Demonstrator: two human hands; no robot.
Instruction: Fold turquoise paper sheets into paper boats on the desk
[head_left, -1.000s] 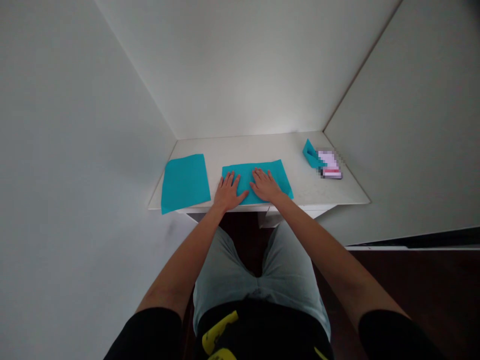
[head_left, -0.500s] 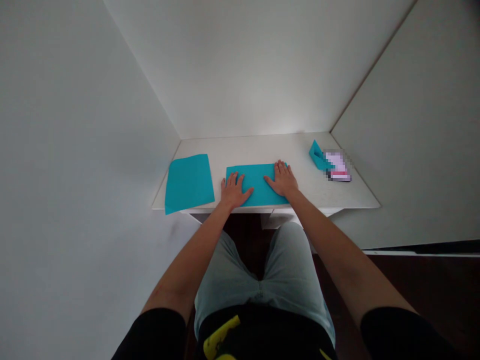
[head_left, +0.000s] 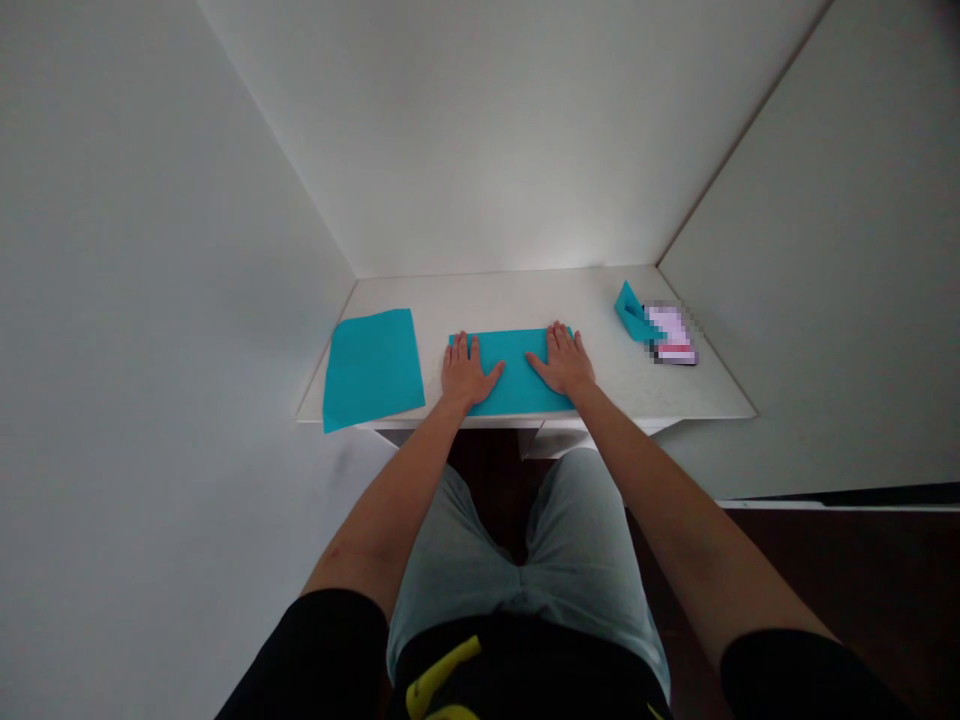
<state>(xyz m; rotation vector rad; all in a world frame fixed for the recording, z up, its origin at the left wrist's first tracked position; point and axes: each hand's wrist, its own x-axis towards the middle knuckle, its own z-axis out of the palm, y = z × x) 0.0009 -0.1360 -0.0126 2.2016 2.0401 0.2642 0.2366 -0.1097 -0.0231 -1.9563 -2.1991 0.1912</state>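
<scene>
A blue sheet of paper (head_left: 517,375), a wide rectangle that looks folded, lies flat at the front of the white table. On its left end rests my left hand (head_left: 466,372), open, palm down with the thumb spread to the right. My right hand (head_left: 564,362) lies flat on the right end, also open, its fingers pointing away from me and its thumb toward the left. Parts of both short edges are hidden under the hands.
A larger blue sheet (head_left: 373,368) lies at the left, its near corner over the edge of the white table (head_left: 517,290). Toward the right stands a folded blue paper boat (head_left: 634,318), touching or overlapping a blurred phone-like object (head_left: 675,340). Walls enclose the table's back and sides.
My left hand has slid slightly forward on the paper, its fingers now straighter and closer together. My right hand stays nearly where it was.
</scene>
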